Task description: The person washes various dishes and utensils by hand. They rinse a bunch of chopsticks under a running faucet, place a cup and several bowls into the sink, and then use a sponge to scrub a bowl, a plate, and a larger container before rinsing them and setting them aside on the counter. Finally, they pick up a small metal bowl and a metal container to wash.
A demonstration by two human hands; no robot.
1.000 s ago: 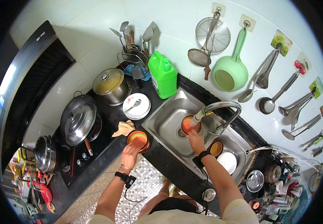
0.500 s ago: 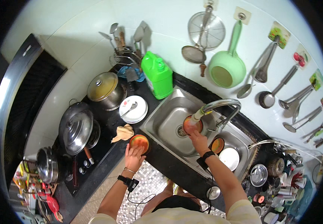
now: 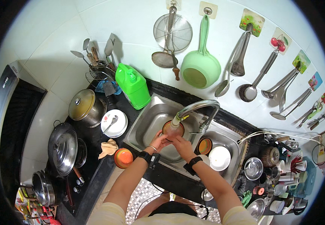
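Under the faucet (image 3: 200, 106), an orange-brown bowl (image 3: 170, 126) is held over the left basin of the steel sink (image 3: 139, 127), with water running into it. My left hand (image 3: 159, 142) has its fingers closed on the bowl's near left rim. On the near right rim, my right hand (image 3: 183, 147) grips the same bowl; the undersides of the fingers are hidden. Another orange bowl (image 3: 123, 158) with a green rim rests on the counter left of my left forearm. The right basin contains a dark bowl with an orange rim (image 3: 204, 146) and white dishes (image 3: 219, 158).
Left of the sink stand stacked white plates with a spoon (image 3: 114, 124), a tan cloth (image 3: 108, 148), a green jug (image 3: 133, 86), a lidded pot (image 3: 87, 108) and a wok (image 3: 63, 150). Utensils and a green pan (image 3: 201, 69) hang on the wall. Crowded dishes (image 3: 253, 168) fill the right counter.
My left hand has left the counter bowl and moved right to the bowl under the faucet. That bowl is now held by both hands. The view has shifted.
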